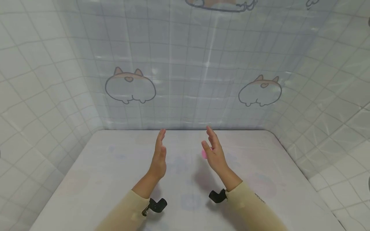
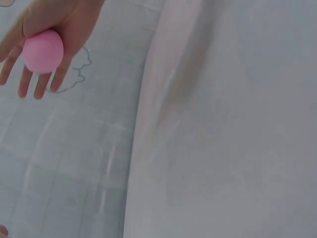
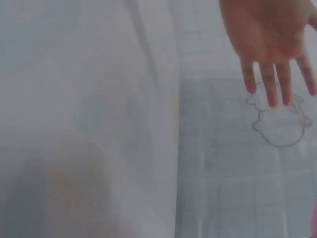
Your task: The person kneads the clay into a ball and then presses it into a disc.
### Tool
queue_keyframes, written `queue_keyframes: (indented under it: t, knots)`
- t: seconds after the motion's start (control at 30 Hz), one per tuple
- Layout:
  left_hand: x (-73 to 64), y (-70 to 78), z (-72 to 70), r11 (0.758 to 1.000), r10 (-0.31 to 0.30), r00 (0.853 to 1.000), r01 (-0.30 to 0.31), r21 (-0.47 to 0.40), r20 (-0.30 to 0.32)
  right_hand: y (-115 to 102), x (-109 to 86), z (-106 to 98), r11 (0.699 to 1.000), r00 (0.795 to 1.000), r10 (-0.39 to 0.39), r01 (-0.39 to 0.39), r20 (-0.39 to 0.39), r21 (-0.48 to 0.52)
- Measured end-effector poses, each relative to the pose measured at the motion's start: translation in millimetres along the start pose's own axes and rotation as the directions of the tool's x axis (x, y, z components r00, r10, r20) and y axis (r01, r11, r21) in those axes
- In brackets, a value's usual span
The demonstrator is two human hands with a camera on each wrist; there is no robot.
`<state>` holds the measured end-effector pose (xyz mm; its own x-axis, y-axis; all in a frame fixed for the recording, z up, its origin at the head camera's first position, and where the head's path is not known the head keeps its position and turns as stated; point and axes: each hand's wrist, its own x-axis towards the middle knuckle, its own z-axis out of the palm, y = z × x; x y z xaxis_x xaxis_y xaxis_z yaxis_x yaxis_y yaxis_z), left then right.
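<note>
A smooth pink ball [image 1: 204, 154] is beside the palm of my right hand [image 1: 216, 158], partly hidden behind its thumb in the head view. In the left wrist view the ball [image 2: 43, 51] lies in front of that palm, whose fingers are straight and spread. Whether ball and palm touch, I cannot tell. Across from it, my left hand [image 1: 158, 161] is raised with straight fingers and holds nothing. The right wrist view shows its bare palm, with a sliver of the pink ball [image 3: 314, 225] at the right edge. Both hands are above the table, palms facing each other.
A pale table [image 1: 185, 179] with faint coloured patches lies below the hands. Behind it hangs a gridded sheet [image 1: 188, 96] with cartoon animal drawings, and similar sheeting rises on both sides. A black wrist mount [image 1: 157, 205] sits at the left cuff, another [image 1: 217, 196] at the right.
</note>
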<state>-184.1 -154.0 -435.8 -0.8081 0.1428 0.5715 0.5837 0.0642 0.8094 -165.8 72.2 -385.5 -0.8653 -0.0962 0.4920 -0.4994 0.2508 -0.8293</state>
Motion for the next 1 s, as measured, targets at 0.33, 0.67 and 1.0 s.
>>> queue_keyframes:
  t: [0.33, 0.67, 1.0]
  knots:
    - [-2.1, -2.7, -26.5, 0.969, 0.02, 0.999, -0.032, 0.246, 0.05, 37, 11.8, -25, 0.965, 0.998, -0.052, 0.059, 0.032, -0.256]
    - [2.5, -6.5, -57.9, 0.812, 0.045, 0.993, -0.102, 0.574, 0.112, 41, 20.4, -58, 0.855, 0.982, -0.149, 0.188, 0.119, -0.484]
    - [1.9, -11.6, -77.7, 0.592, -0.128, 0.972, -0.084, 0.801, 0.197, 58, 20.3, -78, 0.737, 0.969, -0.109, 0.228, 0.221, -0.636]
